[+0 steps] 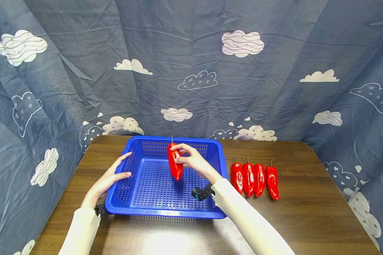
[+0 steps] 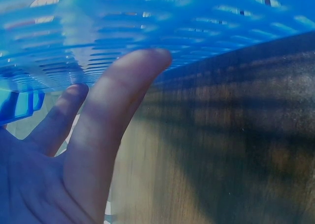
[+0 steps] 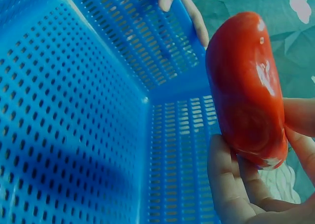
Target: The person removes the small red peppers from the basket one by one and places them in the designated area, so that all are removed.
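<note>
My right hand [image 1: 196, 162] holds a glossy red chili pepper [image 1: 175, 164] above the blue plastic basket [image 1: 166, 213], stem up and tip down. In the right wrist view, the thumb and fingers [image 3: 224, 177] pinch the pepper [image 3: 248, 86] from its sides, with its blunt body toward the camera. At the basket's left side is my left hand [image 1: 105, 180], thumb and index finger spread and fairly straight, touching the rim. The left wrist view has the extended thumb [image 2: 110, 101] against the slotted blue wall [image 2: 206, 17]. Perforated floor shows inside the basket.
Several red chili peppers [image 1: 259, 180] lie side by side to the right of the basket, stems pointing away. Brown wooden table [image 1: 306, 219] supports everything. A dark blue curtain [image 1: 198, 102] with cloud prints hangs behind and at both sides.
</note>
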Demonstrator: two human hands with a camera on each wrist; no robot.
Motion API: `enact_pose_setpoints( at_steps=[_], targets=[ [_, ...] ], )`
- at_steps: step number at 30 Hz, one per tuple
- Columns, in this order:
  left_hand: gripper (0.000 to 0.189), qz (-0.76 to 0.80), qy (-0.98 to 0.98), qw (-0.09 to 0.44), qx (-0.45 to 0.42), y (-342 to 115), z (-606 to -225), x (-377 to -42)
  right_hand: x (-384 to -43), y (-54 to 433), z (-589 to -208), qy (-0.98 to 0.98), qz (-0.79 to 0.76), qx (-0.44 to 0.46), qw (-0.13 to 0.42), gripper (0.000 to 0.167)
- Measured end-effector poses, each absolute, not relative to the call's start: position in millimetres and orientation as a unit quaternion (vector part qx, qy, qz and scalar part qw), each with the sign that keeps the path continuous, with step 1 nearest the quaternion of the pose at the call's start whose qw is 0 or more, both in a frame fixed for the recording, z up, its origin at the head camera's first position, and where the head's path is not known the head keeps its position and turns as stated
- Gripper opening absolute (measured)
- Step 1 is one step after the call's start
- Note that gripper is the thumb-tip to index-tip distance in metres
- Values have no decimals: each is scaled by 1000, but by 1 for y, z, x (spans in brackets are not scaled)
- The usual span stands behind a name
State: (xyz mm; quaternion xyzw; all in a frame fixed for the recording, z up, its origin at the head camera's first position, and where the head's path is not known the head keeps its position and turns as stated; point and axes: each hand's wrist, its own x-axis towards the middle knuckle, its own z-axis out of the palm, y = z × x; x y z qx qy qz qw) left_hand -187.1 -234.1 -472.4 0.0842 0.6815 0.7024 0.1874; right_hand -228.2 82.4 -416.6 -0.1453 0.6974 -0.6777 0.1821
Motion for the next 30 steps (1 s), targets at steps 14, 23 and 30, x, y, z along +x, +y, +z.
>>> enact_pose_setpoints(
  at_steps=[14,23,30],
  targets=[
    [72,702,681,187,88,-234,-472,-187,-228,117,-416,699,-682,-142,164,41],
    [72,700,684,187,86,-234,-472,-187,-227,138,-415,695,-686,-142,163,42],
    [72,704,679,189,86,-234,-472,-186,-225,156,-410,701,-683,-125,161,42]
  ],
)
